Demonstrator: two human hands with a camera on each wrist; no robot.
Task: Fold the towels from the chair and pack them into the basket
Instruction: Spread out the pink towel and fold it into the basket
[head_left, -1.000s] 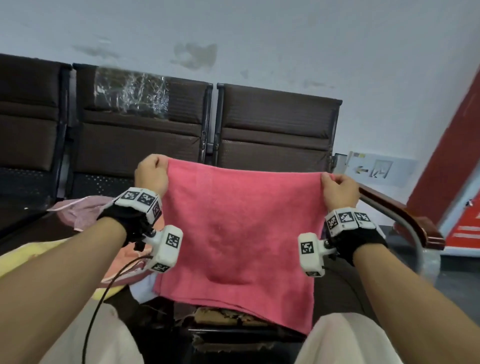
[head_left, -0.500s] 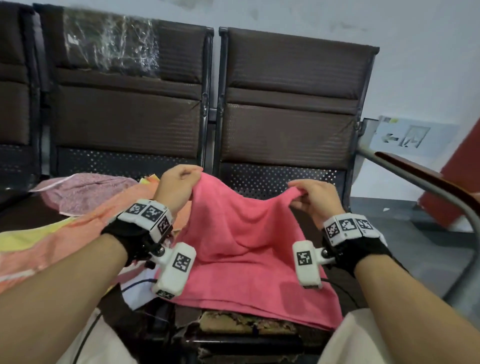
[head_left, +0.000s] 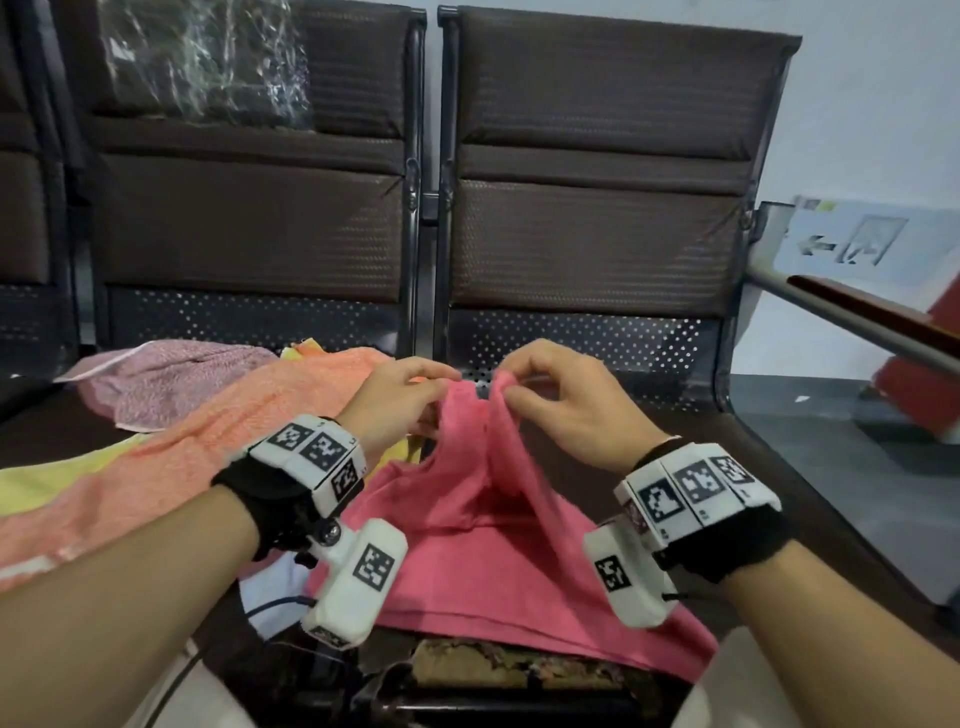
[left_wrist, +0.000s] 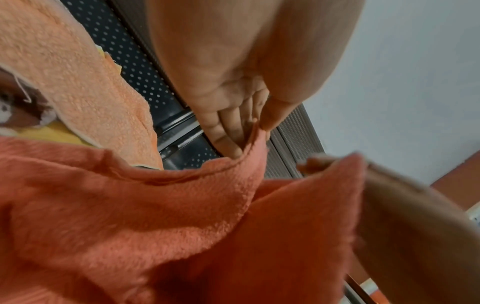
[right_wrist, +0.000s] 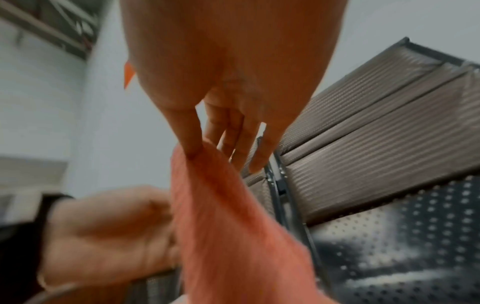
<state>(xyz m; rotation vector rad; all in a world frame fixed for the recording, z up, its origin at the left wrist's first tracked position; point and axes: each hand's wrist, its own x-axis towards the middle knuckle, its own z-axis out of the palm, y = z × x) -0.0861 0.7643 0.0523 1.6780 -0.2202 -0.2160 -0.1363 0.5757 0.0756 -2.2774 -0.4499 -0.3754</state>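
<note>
Two hands meet mid-frame in the head view, each pinching a top corner of the pink towel (head_left: 498, 545); left hand (head_left: 397, 402) grips with thumb and fingers, right hand (head_left: 566, 400) the same; corners nearly touching; towel's lower part drapes over the chair seat (head_left: 779, 467) at bottom centre; orange towel (head_left: 156, 467) and purple towel (head_left: 171, 379) lie left of it on the neighbouring seat
</note>
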